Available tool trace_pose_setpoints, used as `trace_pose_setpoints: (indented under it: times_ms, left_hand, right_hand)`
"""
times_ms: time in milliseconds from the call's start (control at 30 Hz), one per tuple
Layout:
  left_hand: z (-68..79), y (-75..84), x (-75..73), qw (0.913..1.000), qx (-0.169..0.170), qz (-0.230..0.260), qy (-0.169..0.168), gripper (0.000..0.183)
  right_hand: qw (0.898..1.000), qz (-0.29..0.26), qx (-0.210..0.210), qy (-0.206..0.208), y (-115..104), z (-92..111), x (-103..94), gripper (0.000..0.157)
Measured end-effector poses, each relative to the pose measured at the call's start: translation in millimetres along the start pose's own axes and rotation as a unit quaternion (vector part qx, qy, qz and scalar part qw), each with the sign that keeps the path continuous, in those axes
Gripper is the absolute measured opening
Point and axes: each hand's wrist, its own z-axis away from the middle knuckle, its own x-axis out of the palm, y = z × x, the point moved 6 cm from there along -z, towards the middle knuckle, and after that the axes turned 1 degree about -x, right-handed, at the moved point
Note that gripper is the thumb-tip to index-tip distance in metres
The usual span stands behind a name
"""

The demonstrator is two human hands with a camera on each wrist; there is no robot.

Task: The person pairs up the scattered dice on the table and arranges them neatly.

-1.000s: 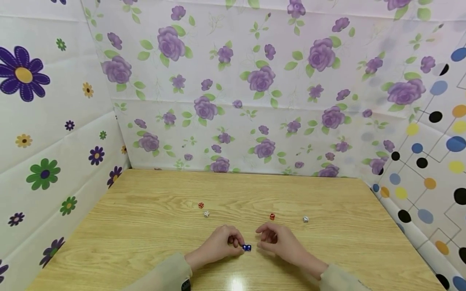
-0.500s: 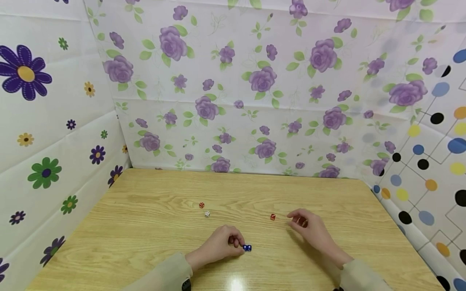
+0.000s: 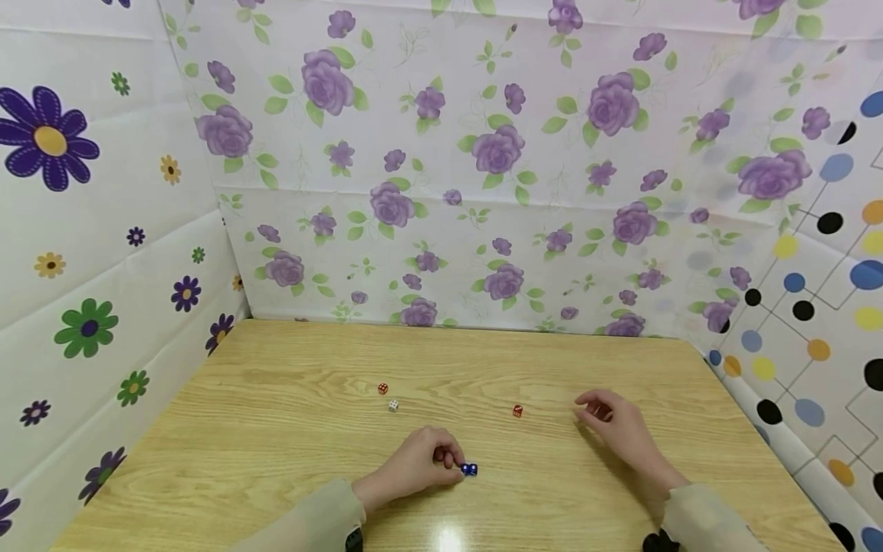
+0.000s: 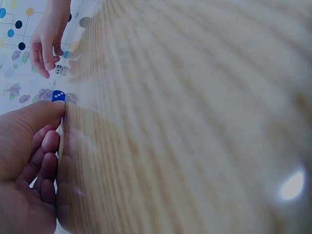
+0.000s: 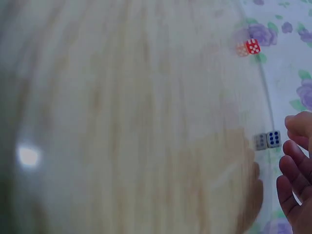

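In the head view the wooden worktop (image 3: 290, 452) widens toward the bottom of the frame. Its far edge runs across mid-frame below a flowered backdrop (image 3: 441, 192), and its side edges slant outward beside a daisy-print cloth (image 3: 138, 230) at left and a dotted cloth (image 3: 841, 307) at right. A broad stretch of wood separates the two hands, and both are well inside the side edges.

The left hand (image 3: 417, 464) comes in from the lower left, thumb and forefinger pinching at the blue dice (image 3: 469, 469), a touching pair low in the centre; the other fingers curl under. The right hand (image 3: 617, 429) reaches up from the lower right, its fingers loosely bent and parted. The right wrist view shows a white die (image 5: 274, 139) near its fingertips, at the right of that frame, with a visible gap between.

A red die (image 3: 517, 411) sits between the hands, slightly right of centre; left of centre are another red die (image 3: 382, 389) and, just below it, a second white die (image 3: 393, 405). All are small cubes with pips. The wood is streaky and glossy, mirroring dice in both wrist views. Pale sleeves (image 3: 310, 521) cover the forearms.
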Motion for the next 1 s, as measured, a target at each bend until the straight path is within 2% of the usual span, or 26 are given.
trace_pose_setpoints:
  times_ms: [267,1000]
  left_hand:
    - [-0.2,0.2,-0.1,1.0000,0.002,-0.002,0.001,0.009]
    - [1.3,-0.9,0.3,0.9999,0.006,-0.009,0.005,0.009]
  right_hand:
    - [0.999,0.015,0.028,-0.017,11.8,1.3,-4.8,0.017]
    - [0.998,0.028,0.030,-0.036,5.9,2.1,-1.1,0.012]
